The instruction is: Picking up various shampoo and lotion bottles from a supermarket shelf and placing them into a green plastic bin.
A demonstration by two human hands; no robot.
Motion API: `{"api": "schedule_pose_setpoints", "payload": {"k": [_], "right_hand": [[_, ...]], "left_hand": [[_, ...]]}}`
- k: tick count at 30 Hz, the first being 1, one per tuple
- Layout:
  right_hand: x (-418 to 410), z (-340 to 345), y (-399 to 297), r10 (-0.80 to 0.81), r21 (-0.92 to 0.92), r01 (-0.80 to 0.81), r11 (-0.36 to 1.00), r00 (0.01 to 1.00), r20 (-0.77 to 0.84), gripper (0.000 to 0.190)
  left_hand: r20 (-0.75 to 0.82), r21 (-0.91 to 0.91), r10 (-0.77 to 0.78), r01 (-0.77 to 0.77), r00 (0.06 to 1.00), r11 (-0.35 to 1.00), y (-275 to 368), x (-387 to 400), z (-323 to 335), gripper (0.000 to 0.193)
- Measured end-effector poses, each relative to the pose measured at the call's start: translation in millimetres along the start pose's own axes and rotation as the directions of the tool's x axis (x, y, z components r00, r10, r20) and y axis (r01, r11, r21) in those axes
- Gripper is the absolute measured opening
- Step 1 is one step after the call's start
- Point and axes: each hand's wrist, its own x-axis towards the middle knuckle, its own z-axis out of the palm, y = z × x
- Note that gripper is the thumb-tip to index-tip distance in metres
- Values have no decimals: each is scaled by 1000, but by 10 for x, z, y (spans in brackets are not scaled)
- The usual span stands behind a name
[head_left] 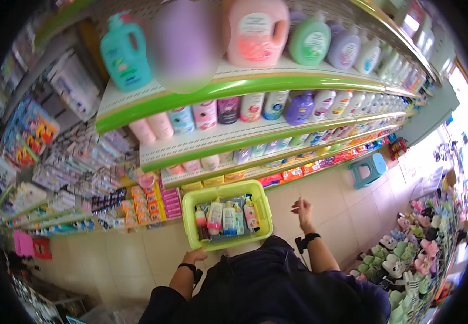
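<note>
A yellow-green plastic tub (188,227) is directly in front of my body, beside the shelf's lower corner. Several pump and squeeze bottles lie inside it, including a white bottle with a blue lower part (229,220) and a pink-and-white pump bottle (251,214). My left hand (195,256) grips the tub's near left corner, its fingers partly hidden at the rim. To the right of the tub, my right hand (302,210) hangs in the air with loosely bent fingers apart and nothing visible in it. Both wrists wear black straps.
Ahead, a green-edged shelf unit (234,87) carries rows of bottles; its top board juts closest. Orange boxes (138,204) sit low at left. A blue plastic stool (366,171) stands on the tiled floor at right. Slippers fill a rack (404,259) at lower right.
</note>
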Motion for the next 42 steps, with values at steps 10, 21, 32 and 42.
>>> {"api": "schedule_pose_setpoints", "payload": {"k": [10, 21, 32, 42], "right_hand": [[1770, 52, -2337, -472, 287, 432, 855, 877, 85, 51], [2384, 668, -3525, -752, -39, 795, 606, 588, 298, 89], [1707, -5, -3518, -575, -163, 715, 679, 657, 486, 68], [389, -514, -3451, -612, -38, 651, 758, 731, 301, 46]], "left_hand": [[-665, -296, -222, 21, 714, 955, 237, -542, 409, 42], [-460, -622, -432, 67, 776, 781, 1401, -491, 871, 20], [-450, -848, -532, -157, 717, 506, 2097, -937, 1621, 25], [-827, -415, -295, -165, 478, 895, 2303, -1546, 807, 31]]}}
